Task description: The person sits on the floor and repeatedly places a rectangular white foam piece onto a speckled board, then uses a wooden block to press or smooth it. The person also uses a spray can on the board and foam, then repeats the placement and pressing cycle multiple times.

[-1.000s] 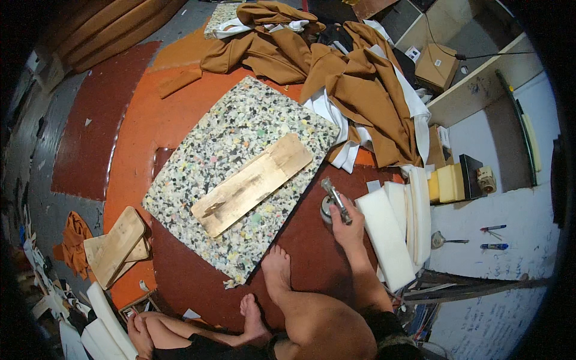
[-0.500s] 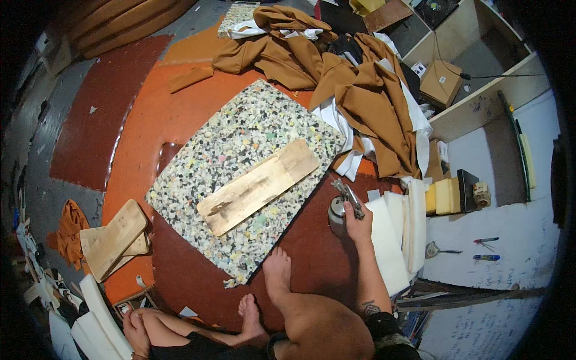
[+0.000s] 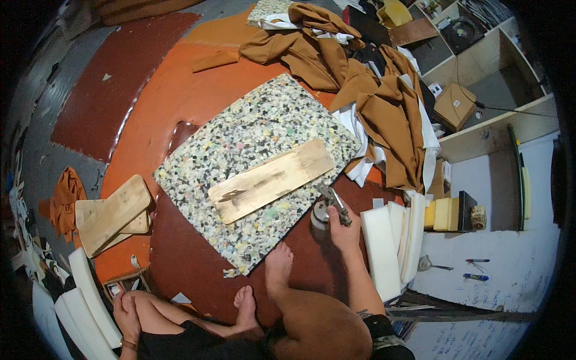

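We count two hands. The right hand [image 3: 346, 236] is closed around one metal spray gun [image 3: 338, 207] with a cup [image 3: 320, 217], beside the lower right edge of the speckled foam slab [image 3: 240, 141]; we cannot tell whether the cup touches anything. The left hand [image 3: 126, 315] rests at the left knee; we cannot tell whether it holds anything. One wooden board [image 3: 270, 183] lies flat on the single slab, which lies over dark red sheeting [image 3: 186, 240].

Further left, we note at least two crossed boards [image 3: 117, 213] and, lower down, at least two white foam strips [image 3: 93, 294]. To the right stand at least three white pads [image 3: 382, 258]. Beyond the slab we record one heap of brown fabric [image 3: 390, 120], one cardboard box [image 3: 454, 107] and, farther right, two pens [image 3: 476, 277] on a white surface [image 3: 510, 258].
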`<act>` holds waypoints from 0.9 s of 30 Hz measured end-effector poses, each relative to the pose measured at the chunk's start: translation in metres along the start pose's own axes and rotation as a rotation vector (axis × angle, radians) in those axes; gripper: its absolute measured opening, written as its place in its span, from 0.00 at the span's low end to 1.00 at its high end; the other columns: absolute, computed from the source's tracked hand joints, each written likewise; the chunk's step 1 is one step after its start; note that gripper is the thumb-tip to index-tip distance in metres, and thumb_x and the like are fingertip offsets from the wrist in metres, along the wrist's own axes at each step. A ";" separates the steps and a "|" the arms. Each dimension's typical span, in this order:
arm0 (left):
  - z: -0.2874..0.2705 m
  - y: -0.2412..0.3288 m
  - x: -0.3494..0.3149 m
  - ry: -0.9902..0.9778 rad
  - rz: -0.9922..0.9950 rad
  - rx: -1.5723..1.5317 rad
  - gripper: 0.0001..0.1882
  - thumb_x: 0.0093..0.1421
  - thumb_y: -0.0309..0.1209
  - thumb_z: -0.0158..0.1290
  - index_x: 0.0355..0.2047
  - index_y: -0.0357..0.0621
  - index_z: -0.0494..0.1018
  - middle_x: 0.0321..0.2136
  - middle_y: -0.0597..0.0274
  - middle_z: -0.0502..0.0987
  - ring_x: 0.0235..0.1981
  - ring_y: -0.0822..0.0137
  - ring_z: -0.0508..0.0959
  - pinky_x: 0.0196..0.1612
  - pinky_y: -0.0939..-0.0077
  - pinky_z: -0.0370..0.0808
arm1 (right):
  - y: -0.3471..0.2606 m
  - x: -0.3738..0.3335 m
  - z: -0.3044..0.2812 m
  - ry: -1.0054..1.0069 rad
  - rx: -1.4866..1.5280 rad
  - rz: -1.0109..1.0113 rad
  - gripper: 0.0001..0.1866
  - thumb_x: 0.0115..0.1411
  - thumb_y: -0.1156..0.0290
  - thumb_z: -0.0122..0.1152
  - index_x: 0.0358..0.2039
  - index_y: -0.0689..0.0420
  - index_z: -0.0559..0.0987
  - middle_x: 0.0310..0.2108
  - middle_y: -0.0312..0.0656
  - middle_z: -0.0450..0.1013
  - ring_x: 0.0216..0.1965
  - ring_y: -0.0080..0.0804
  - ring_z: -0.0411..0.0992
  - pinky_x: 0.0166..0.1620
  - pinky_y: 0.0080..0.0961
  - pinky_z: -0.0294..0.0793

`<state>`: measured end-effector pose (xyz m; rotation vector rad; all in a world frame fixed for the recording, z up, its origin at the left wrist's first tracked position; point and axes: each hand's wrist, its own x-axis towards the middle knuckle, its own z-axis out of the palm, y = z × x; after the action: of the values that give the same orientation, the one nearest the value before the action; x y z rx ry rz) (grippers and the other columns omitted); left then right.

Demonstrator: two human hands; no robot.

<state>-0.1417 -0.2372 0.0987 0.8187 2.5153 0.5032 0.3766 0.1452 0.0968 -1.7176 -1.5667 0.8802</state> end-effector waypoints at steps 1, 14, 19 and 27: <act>0.000 0.002 0.000 -0.003 -0.008 -0.009 0.23 0.71 0.40 0.52 0.56 0.31 0.74 0.54 0.42 0.79 0.57 0.51 0.77 0.63 0.62 0.70 | -0.006 -0.004 0.005 -0.021 0.002 0.018 0.24 0.67 0.59 0.67 0.56 0.64 0.81 0.42 0.50 0.84 0.45 0.29 0.81 0.51 0.29 0.77; -0.006 0.000 0.002 -0.009 0.042 -0.042 0.19 0.68 0.35 0.53 0.52 0.32 0.76 0.48 0.44 0.80 0.53 0.49 0.79 0.60 0.61 0.72 | -0.074 -0.054 0.055 -0.337 0.027 0.089 0.24 0.66 0.64 0.68 0.56 0.67 0.80 0.39 0.50 0.84 0.41 0.24 0.79 0.47 0.26 0.78; -0.003 -0.005 0.002 0.021 0.033 -0.040 0.21 0.66 0.38 0.56 0.51 0.32 0.76 0.44 0.44 0.79 0.48 0.47 0.79 0.55 0.60 0.73 | -0.088 -0.062 0.065 -0.456 -0.029 0.072 0.23 0.66 0.65 0.68 0.57 0.66 0.80 0.44 0.52 0.84 0.45 0.30 0.82 0.50 0.28 0.78; -0.004 -0.003 0.002 0.035 0.044 -0.060 0.20 0.65 0.36 0.56 0.50 0.33 0.77 0.44 0.44 0.80 0.48 0.46 0.79 0.55 0.61 0.73 | -0.083 -0.073 0.063 -0.586 -0.020 -0.014 0.23 0.66 0.64 0.68 0.57 0.64 0.80 0.46 0.55 0.83 0.49 0.35 0.82 0.54 0.29 0.77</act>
<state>-0.1467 -0.2390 0.0994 0.8508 2.5055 0.6097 0.2730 0.0806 0.1329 -1.5343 -1.9508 1.4560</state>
